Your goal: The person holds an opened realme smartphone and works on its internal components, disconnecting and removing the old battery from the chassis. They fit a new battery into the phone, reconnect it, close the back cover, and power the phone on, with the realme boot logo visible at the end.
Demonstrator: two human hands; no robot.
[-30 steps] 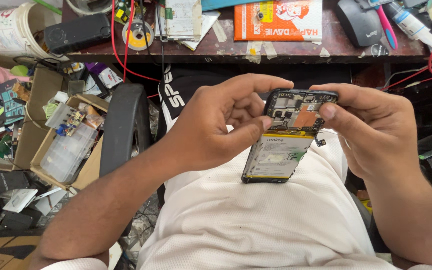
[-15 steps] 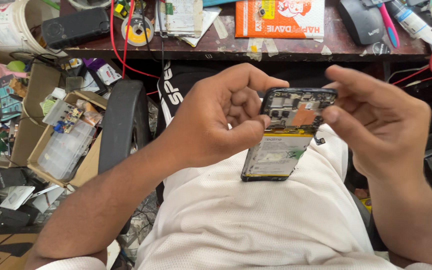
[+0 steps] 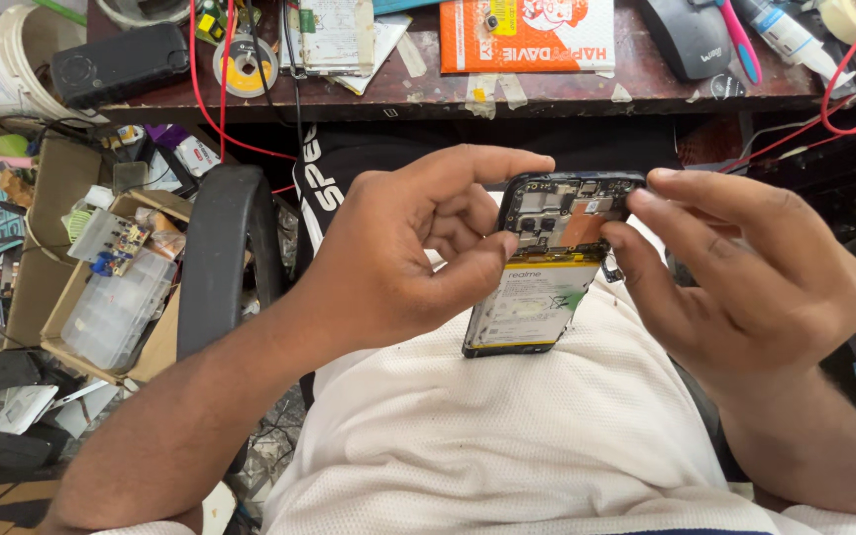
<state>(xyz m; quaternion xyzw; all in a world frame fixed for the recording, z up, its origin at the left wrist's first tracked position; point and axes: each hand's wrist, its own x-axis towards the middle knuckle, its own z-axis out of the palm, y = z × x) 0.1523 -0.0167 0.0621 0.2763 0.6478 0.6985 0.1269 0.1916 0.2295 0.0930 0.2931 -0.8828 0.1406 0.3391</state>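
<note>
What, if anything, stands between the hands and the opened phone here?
Nothing visible. The left hand grips the opened phone by its left edge, and the right hand has fingertips on its upper right corner.

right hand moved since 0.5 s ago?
Yes. Right hand closed in leftward; its fingertips now touch the phone's top right corner. Phone barely shifted.

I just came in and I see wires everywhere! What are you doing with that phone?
A person sits at a cluttered workbench and holds an opened phone over their lap, its back cover off so the battery and circuit board show. The left hand grips the phone along its left edge. The right hand touches the top right corner with its fingertips, by the circuit board. Beside the chair, a cardboard box holds small parts.
</note>
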